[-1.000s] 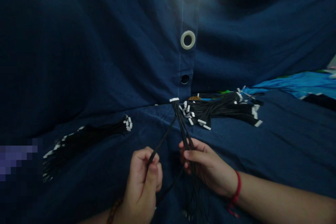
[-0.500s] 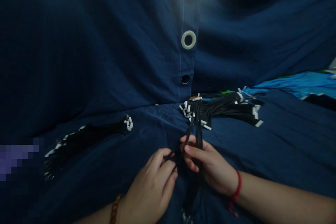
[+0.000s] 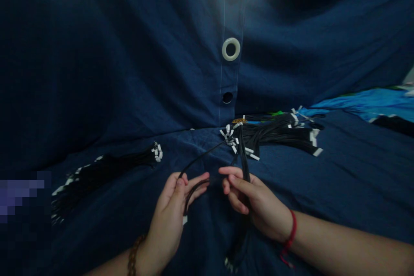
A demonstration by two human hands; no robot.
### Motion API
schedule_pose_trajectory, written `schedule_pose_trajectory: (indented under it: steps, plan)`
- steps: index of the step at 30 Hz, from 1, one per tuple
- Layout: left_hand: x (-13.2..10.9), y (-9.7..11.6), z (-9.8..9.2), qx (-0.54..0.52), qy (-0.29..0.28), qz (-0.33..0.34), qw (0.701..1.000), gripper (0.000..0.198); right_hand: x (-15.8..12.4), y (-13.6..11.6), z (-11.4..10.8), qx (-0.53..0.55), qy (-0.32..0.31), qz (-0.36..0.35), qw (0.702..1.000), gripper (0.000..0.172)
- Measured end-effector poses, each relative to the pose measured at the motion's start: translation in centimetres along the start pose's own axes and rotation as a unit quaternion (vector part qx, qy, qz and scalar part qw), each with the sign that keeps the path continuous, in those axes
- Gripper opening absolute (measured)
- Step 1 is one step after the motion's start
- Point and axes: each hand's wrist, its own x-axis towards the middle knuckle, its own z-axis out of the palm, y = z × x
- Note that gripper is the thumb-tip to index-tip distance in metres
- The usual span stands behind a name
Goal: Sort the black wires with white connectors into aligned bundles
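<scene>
Many black wires (image 3: 245, 166) in left hand (image 3: 170, 213), right hand (image 3: 255, 196)

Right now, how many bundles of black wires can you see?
3: the held bundle in the right hand, the loose bundle on the navy cloth at left, and the heap ahead at right, which may hide more bundles.

"What's changed?"
"The left hand (image 3: 170, 211) has drawn apart from the right hand (image 3: 249, 194), and a single black wire (image 3: 202, 156) now arcs away from the bundle (image 3: 244, 168), its white connector (image 3: 184, 220) showing."
</scene>
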Motion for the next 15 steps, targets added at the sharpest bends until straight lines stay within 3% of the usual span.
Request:
schedule_pose_trajectory:
  steps: [4,7,15]
  plan:
    - [0.4,0.0,-0.1,-0.016,0.062,0.056,0.996,0.018,-0.1,0.0,0.0,0.003,-0.004,0.000,1.000,0.021]
    - [0.5,-0.1,-0.3,-0.026,0.076,0.079,0.994,0.017,0.2,0.2,-0.3,0.007,0.010,-0.009,1.000,0.020]
    - [-0.7,0.3,-0.3,-0.039,-0.008,0.135,0.990,0.023,1.5,-2.0,-1.6,-0.072,0.033,-0.044,0.996,0.023]
